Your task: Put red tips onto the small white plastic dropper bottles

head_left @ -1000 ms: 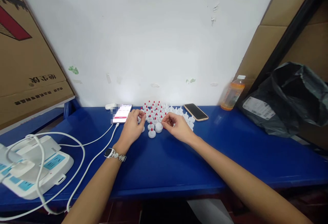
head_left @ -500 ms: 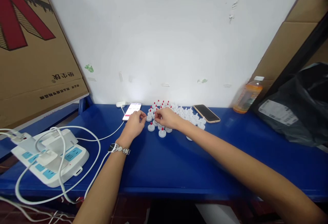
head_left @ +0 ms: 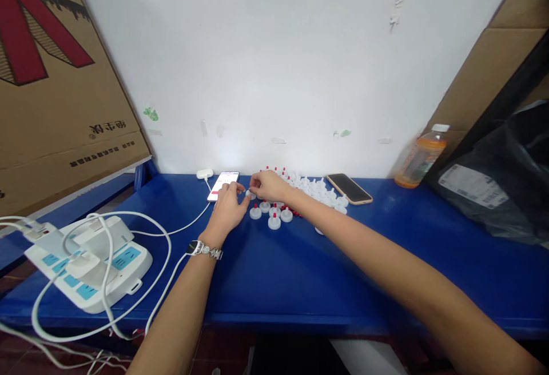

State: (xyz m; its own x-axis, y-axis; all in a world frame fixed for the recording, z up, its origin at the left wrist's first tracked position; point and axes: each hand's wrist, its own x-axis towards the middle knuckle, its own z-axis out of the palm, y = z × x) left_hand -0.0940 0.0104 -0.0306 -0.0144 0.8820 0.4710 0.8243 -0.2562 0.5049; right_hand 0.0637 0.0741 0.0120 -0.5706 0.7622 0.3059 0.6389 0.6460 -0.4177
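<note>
My left hand [head_left: 229,208] is at the left edge of a group of white nozzle caps, its thumb and fingers curled around a white nozzle cap [head_left: 251,194]. Directly above that cap, my right hand [head_left: 269,185] pinches its thumb and fingertips together; what is between them is too small to make out. In front of my hands stand several white caps with red tips, one of them a red-tipped nozzle cap [head_left: 274,222]. A white cap without a red tip [head_left: 286,215] sits beside them. Small red tips [head_left: 295,212] lie partly hidden under my right forearm.
Plain white caps [head_left: 317,187] are heaped to the right, beside a dark phone [head_left: 349,188]. A lit phone [head_left: 223,185] lies behind my left hand. A power strip [head_left: 90,272] with looping white cables occupies the left; a bottle [head_left: 422,155] and black bag [head_left: 493,175] stand right.
My right hand has moved left from above the red-tipped caps to meet my left hand. A white cap now shows between them. The view has shifted slightly.
</note>
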